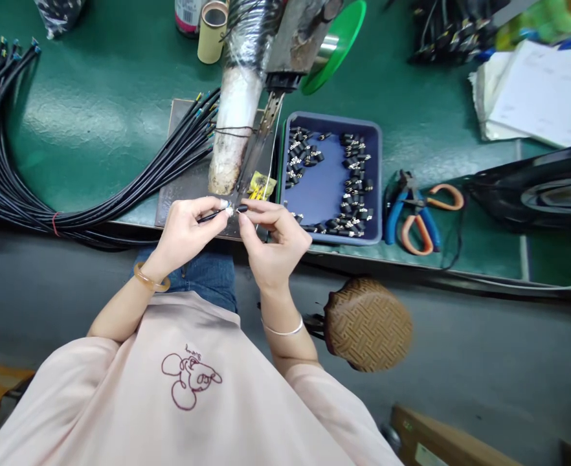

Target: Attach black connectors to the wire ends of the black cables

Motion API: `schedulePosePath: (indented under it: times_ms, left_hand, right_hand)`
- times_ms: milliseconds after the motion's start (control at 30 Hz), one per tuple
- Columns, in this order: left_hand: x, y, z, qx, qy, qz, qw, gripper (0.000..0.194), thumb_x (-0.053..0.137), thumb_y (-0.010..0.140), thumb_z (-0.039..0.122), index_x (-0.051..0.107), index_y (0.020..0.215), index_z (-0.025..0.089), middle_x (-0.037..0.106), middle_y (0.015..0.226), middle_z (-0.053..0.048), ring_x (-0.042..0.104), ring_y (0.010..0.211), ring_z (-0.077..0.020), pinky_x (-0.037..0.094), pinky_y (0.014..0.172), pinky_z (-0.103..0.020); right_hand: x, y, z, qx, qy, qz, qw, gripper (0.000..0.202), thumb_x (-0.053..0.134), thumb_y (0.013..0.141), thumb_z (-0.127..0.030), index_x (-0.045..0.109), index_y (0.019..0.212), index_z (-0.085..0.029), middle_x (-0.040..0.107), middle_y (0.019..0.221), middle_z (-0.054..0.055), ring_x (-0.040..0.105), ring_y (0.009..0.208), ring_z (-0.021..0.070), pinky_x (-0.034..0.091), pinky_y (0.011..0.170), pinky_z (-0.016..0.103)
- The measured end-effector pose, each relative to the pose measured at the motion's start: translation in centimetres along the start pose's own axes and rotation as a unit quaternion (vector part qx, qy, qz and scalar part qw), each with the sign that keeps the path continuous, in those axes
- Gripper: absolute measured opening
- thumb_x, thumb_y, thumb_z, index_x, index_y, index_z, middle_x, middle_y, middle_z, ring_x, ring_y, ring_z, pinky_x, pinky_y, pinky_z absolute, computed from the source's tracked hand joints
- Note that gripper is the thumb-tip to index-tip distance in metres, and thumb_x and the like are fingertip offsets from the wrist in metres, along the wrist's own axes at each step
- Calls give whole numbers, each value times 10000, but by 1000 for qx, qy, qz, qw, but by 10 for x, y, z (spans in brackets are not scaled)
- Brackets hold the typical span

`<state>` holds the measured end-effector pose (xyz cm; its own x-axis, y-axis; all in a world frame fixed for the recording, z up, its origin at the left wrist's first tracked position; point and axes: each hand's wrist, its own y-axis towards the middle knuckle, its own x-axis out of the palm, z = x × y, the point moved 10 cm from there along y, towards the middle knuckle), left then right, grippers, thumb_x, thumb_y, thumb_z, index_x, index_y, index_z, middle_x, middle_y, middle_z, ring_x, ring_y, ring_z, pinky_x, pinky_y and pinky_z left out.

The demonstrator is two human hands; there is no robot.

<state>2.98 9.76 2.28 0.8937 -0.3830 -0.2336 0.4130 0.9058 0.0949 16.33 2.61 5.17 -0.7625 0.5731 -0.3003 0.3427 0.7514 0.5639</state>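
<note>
"While the left grip [188, 230] pinches a cable [208, 217], what does the right grip [278, 243] do?"

"It closes finger and thumb on a small black plug [241, 208], near the cable's end, at the counter's [96, 97] near edge. Whether the two parts touch is too small to tell."

"What crowds them?"

"Just beyond the fingertips, a wrapped tube [237, 129] and a slim metal tool [263, 123] slant down, a green disc [338, 52] behind. Both hide part of a dark plate [173, 200]."

"To the left?"

"A bundle [120, 204] of black cables, its tips reaching the tube, bound by a red tie [55, 223]."

"And right?"

"A blue tray [377, 188] of plugs beside the right grip, then pliers [414, 200], with papers [538, 97] farther back. Below the counter's edge stands a stool [368, 323]."
</note>
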Motion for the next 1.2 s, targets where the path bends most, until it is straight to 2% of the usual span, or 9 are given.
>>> schedulePosePath:
  times_ms: [133,267,567,800,933,1200]
  left_hand:
    - [0,0,1,8,-7,1,1000,218,628,844,293,748,831,112,665,688,-10,511,609,-92,411,578,-198]
    - [0,1,-2,3,-24,-2,1000,227,632,843,307,748,832,112,666,684,-11,522,611,-94,427,587,-197]
    - [3,2,-6,-27,-75,-17,997,212,657,831,315,732,809,118,695,725,-19,561,642,-100,457,616,-203]
    - [7,0,-16,-74,-95,-47,992,217,665,808,330,686,738,126,620,665,-6,495,591,-83,394,547,-194]
    - [10,-4,-18,-84,-89,-58,991,212,645,819,326,665,765,122,584,657,1,483,588,-82,397,573,-205]
    - [6,-2,-6,-42,24,-44,998,252,577,867,316,640,711,127,472,580,27,379,557,-81,313,536,-225]
  right_hand:
    - [-1,4,-14,-64,-34,6,997,111,710,849,-118,673,801,-211,791,898,20,770,864,171,635,789,316]
    - [-1,1,-23,-105,-64,-4,992,122,711,838,-99,657,819,-207,795,967,37,772,871,163,645,774,295]
    - [-1,-2,-28,-112,-79,-19,990,155,683,837,-79,601,821,-210,791,1014,62,781,879,174,675,770,303]
    - [5,-4,-31,-143,-92,-70,983,161,671,839,-71,594,823,-211,790,1019,79,780,906,176,676,775,285]
    - [3,-6,-29,-143,-86,-77,983,165,677,837,-60,595,828,-202,790,1005,96,778,882,167,665,766,269]
    - [4,-2,-17,-98,-90,-57,989,98,682,881,-122,646,847,-207,786,898,36,773,878,171,623,764,273]
